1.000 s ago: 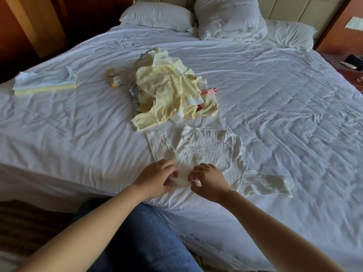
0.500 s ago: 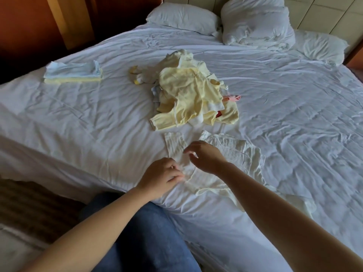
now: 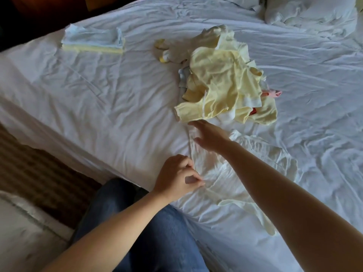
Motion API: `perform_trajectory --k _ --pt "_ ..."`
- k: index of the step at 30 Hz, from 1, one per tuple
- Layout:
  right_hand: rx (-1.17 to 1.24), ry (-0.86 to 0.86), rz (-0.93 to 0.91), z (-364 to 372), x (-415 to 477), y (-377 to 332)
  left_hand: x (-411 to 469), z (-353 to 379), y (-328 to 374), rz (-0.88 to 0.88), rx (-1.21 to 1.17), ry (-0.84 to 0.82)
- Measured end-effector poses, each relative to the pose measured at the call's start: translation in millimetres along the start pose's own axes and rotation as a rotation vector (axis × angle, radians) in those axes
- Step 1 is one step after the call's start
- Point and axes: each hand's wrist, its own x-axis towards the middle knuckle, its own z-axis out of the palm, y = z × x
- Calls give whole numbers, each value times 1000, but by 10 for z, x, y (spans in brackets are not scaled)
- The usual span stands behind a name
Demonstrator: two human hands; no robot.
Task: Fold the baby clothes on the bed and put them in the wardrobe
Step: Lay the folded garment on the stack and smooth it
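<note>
White ribbed baby top [image 3: 245,154] lay at the six-o'clock edge of the bed [image 3: 98,95], pinched by the left hand [image 3: 176,177]; the right hand [image 3: 210,134], spread and empty, hovered over its sleeve. Brushing the yellow pile [image 3: 222,79] at twelve o'clock could drag clothes along.

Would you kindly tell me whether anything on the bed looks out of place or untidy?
Nothing looks damaged. The yellow clothes heap lies tangled, unlike the neat folded stack at the far left. The white garment the left hand pinches is rumpled, one end trailing toward the edge of the bed.
</note>
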Motion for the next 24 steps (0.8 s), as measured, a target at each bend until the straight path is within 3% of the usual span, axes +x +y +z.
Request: perform_trajectory --k 5,12,17,24 --pt "53 -72 34 -13 104 -35 -15 19 -16 -13 25 6" --pt "137 136 13 -311 -282 -32 10 -62 140 -234 62 -22" --pt "245 228 78 -633 -846 89 86 -34 279 -353 112 -137" --pt "299 393 81 -683 -1650 381 174 19 605 -250 89 -179"
